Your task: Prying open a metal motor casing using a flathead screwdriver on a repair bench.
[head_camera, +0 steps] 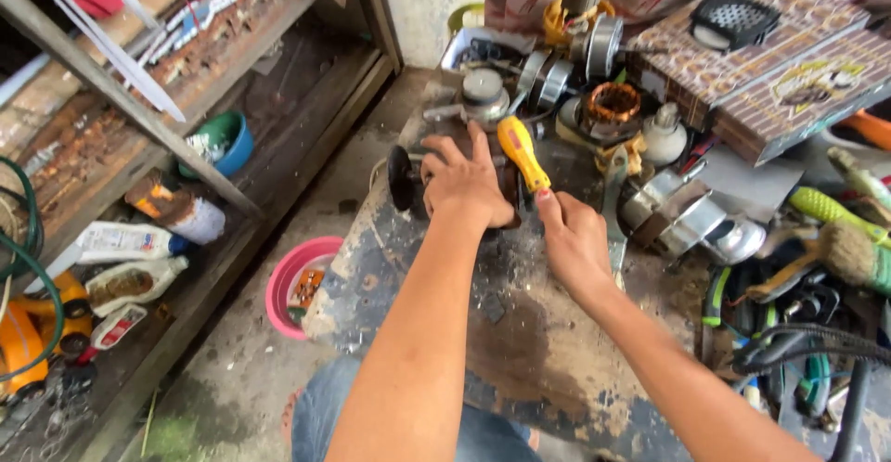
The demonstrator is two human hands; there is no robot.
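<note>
My left hand [466, 184] lies spread over a dark motor-like part [405, 176] with a black round end, pressing it down on the worn workbench [538, 341]. My right hand [574, 239] grips a screwdriver with a yellow handle [522, 151], its handle pointing up and away and its tip hidden between the two hands. The part under my left palm is mostly covered.
Metal motor parts, a copper-wound stator [613, 103] and silver housings [682, 216] crowd the bench's far side. Patterned boxes [742, 63] lie at right, brushes and cables [817, 332] at the right edge. A pink bowl [290, 281] sits on the floor; shelves with bottles [130, 281] stand at left.
</note>
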